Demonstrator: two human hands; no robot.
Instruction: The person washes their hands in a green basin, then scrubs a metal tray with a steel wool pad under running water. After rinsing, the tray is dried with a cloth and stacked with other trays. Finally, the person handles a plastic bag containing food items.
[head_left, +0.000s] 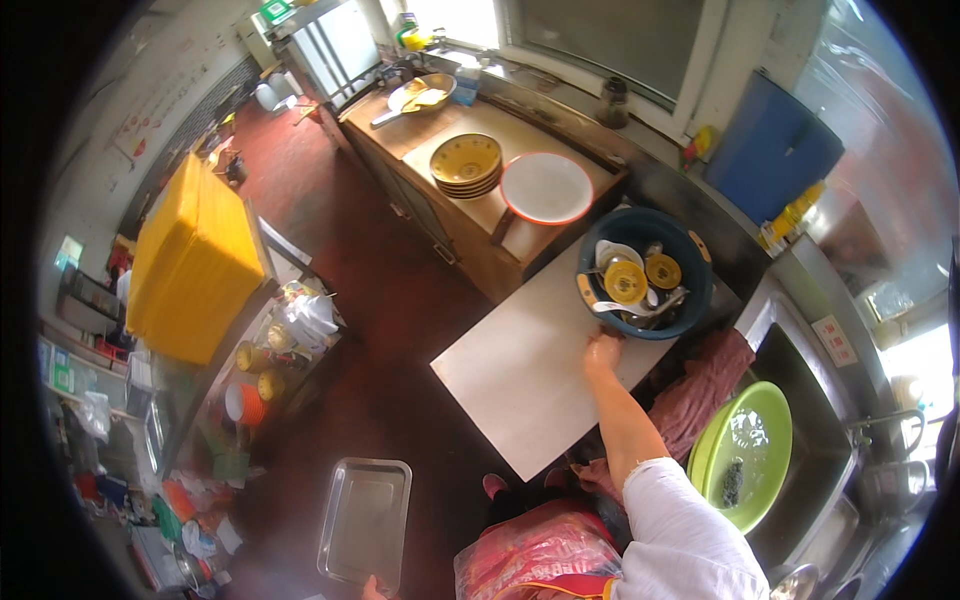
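Note:
At the bottom edge, my left hand (372, 588) grips the near end of a rectangular metal tray (366, 517); only part of the hand shows. The tray is held out over the floor with nothing on it. My right hand (604, 351) is down on a white board (517, 382), right by the near side of a dark blue plastic basin (694, 300). Its fingers are partly hidden, so a grip cannot be made out. Inside the basin are small yellow bowls (625, 282), a white spoon (621, 307) and other utensils.
Stacked yellow bowls (465, 161) and a red-rimmed white pan (547, 187) stand on the counter beyond. A green basin (780, 442) holding water and a scourer (733, 484) sits at the sink (814, 427), near a reddish cloth (701, 390). Leftward is a yellow box (199, 262).

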